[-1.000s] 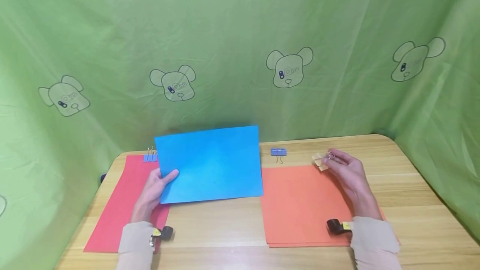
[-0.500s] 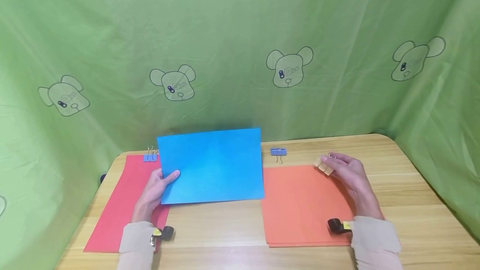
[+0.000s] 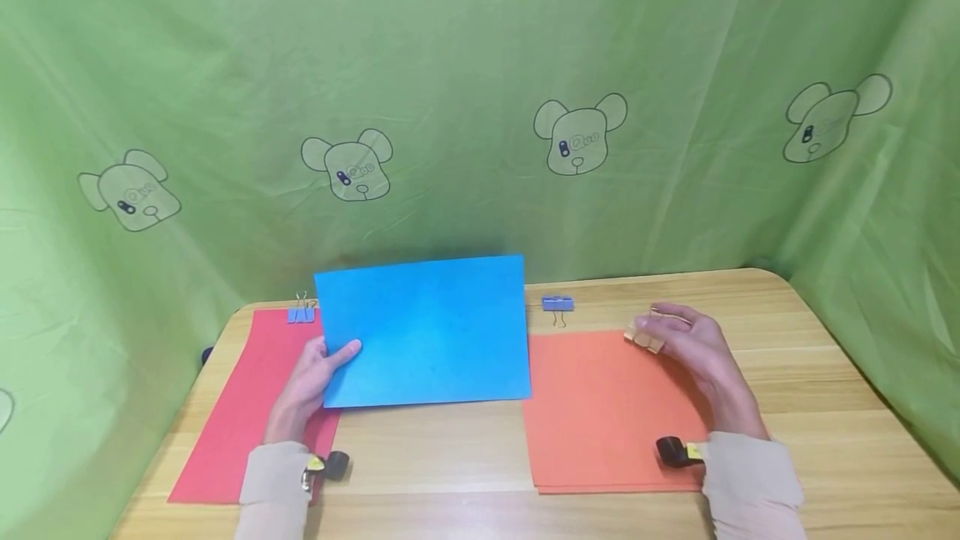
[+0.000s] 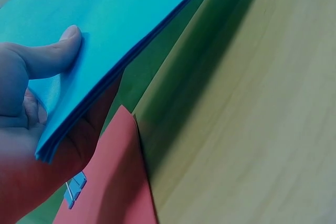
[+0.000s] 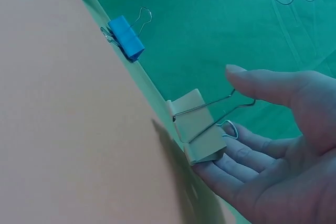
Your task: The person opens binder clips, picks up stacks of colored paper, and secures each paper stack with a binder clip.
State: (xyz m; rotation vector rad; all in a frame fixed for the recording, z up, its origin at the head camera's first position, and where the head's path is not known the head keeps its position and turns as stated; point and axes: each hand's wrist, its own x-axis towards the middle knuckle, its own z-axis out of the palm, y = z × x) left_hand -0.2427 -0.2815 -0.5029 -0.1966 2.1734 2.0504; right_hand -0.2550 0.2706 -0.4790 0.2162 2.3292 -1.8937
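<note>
Left of centre in the head view, my left hand (image 3: 300, 377) grips a stack of blue paper (image 3: 427, 332) by its lower left corner, raised above the table. The left wrist view shows the thumb on top and several layered sheet edges. On the right, my right hand (image 3: 697, 348) holds a pale yellow binder clip (image 5: 199, 124) over the far edge of the orange paper (image 3: 600, 415). Its thumb is at one wire handle and the fingers are beneath the clip, in the right wrist view.
Red paper (image 3: 240, 415) lies at the left, with a blue-purple binder clip (image 3: 301, 316) at its far edge. Another blue-purple binder clip (image 3: 557, 304) lies behind the orange paper on the wooden table (image 3: 435, 473). A green curtain (image 3: 465, 65) hangs behind.
The yellow binder clip has turned in my right hand's fingers, and that hand has shifted slightly. My left hand and the blue paper have drifted a little to the right.
</note>
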